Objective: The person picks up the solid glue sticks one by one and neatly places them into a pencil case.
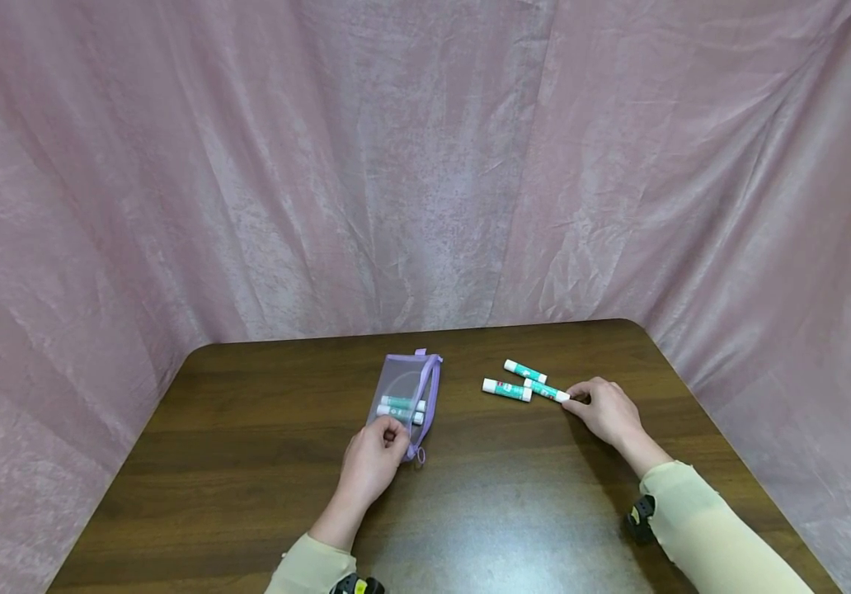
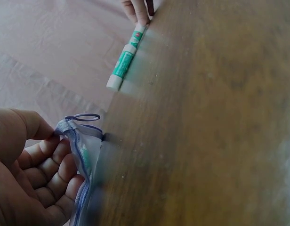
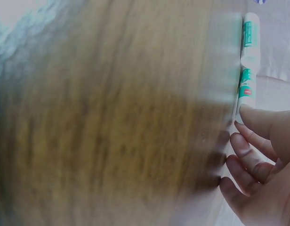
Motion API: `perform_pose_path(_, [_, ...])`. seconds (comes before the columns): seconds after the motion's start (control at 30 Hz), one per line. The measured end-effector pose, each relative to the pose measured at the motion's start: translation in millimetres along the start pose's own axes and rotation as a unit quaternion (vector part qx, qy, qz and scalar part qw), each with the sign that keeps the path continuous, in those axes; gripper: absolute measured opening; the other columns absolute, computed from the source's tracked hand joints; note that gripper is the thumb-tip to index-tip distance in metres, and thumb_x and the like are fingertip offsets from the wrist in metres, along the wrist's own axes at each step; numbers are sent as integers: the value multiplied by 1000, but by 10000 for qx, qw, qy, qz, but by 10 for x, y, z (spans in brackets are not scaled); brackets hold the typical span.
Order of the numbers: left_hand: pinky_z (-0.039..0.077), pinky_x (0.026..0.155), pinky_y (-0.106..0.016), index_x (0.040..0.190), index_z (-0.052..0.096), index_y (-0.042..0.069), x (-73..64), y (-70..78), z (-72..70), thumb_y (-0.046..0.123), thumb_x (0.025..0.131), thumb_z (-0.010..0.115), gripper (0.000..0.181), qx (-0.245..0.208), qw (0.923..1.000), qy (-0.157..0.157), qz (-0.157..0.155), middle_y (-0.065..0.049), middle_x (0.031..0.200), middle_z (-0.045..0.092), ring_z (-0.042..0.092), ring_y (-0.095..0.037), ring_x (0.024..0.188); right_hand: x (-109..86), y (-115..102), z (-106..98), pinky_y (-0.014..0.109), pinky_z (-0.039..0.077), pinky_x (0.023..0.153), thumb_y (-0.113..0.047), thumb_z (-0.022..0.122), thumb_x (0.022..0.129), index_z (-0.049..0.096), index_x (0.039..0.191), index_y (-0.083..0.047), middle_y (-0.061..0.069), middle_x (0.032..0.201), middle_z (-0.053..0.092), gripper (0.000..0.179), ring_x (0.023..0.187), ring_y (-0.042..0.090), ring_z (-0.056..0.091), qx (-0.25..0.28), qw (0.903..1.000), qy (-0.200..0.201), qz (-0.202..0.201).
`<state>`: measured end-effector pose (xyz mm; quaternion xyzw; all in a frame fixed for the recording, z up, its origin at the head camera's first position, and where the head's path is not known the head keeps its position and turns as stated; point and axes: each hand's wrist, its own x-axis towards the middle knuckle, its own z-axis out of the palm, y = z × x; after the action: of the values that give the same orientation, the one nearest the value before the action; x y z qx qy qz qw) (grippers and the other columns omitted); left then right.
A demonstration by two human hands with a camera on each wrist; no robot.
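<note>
A purple mesh zip pouch (image 1: 404, 375) lies on the table, with two green-and-white glue sticks (image 1: 400, 409) showing through its mesh. My left hand (image 1: 377, 455) pinches the pouch's near end between thumb and fingers, close to the ring zip pull (image 2: 84, 117). To the right, three more glue sticks lie close together: one at the back (image 1: 525, 371), one at the left (image 1: 507, 389) and one at the right (image 1: 547, 390). The white end of the right one is between the thumb and forefinger of my right hand (image 1: 607, 410); its other fingers touch the tabletop in the right wrist view.
Everything lies on a brown wood-grain table (image 1: 270, 429) with rounded far corners. A pink velvet curtain (image 1: 425, 165) hangs behind it and at both sides. Bare tabletop separates the pouch from the loose sticks.
</note>
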<state>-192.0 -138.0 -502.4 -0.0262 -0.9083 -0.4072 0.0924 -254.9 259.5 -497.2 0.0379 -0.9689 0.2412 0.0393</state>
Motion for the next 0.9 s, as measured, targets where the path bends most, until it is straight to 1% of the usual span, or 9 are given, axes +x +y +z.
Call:
perform_pose_path(0.4, [44, 64, -33, 81, 64, 22, 0, 13, -3, 21, 89, 66, 8, -23, 10000, -56, -74, 11, 70, 58, 53, -10, 64, -18, -2, -18, 51, 44, 81, -29, 72, 93, 76, 102, -15, 7, 104, 65, 16, 98, 30, 57, 148, 9998, 5, 104])
perform_pose_path(0.9, [44, 64, -32, 81, 65, 22, -6, 15, -5, 21, 89, 67, 9, -37, 10000, -51, -51, 12, 70, 59, 53, -9, 64, -27, -48, -22, 50, 45, 80, -30, 73, 92, 77, 102, -18, 8, 106, 67, 16, 101, 30, 60, 296, 9995, 80, -38])
